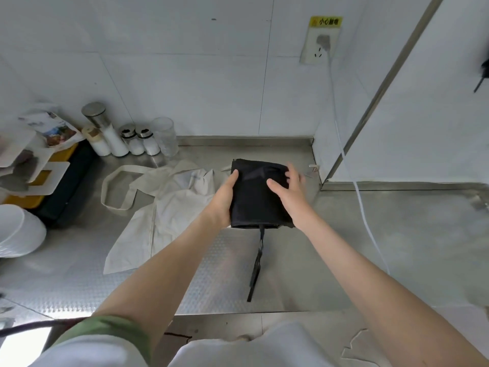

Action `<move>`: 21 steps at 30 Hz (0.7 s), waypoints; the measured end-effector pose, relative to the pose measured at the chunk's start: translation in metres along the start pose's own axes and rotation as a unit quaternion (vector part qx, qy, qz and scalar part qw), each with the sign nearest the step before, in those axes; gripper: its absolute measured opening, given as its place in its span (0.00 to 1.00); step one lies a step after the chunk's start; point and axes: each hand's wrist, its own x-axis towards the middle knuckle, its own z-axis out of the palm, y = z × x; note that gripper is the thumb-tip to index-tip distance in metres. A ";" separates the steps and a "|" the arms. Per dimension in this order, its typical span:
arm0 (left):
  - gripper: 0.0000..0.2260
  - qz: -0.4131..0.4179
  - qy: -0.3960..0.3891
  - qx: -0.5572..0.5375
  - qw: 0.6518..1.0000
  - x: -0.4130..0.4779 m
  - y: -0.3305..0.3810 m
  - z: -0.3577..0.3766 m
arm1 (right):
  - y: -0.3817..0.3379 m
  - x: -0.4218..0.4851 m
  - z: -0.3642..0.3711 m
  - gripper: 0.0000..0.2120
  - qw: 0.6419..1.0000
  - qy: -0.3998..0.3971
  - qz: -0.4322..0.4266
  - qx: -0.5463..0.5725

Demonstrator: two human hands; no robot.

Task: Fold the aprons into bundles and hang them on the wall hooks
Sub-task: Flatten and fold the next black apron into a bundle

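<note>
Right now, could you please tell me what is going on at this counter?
A person is folding a black fabric apron into a compact bundle on the stainless steel counter. The left hand grips the bundle's left edge, while the right hand lies on its right side, fingers spread. Its black strap trails toward the counter's front. A cream cloth apron lies unfolded beside it, to the left.

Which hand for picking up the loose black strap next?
Probably right: right hand lies open atop the black apron; left hand grips its edge. The strap trails out midway between them.
</note>
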 end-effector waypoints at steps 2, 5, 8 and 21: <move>0.24 0.007 -0.008 0.011 1.000 -0.002 0.005 0.004 | -0.010 0.003 -0.010 0.34 0.997 0.053 -0.012 -0.055; 0.23 0.011 -0.027 0.015 0.999 -0.005 0.011 0.011 | -0.019 0.013 -0.026 0.23 0.999 0.011 0.031 0.039; 0.21 0.016 -0.050 0.012 0.999 -0.010 0.016 0.018 | -0.030 0.012 -0.035 0.16 0.989 -0.026 0.057 0.135; 0.17 0.037 -0.102 -0.011 0.994 -0.021 0.025 0.041 | -0.087 -0.007 -0.044 0.29 0.943 -0.048 0.119 0.308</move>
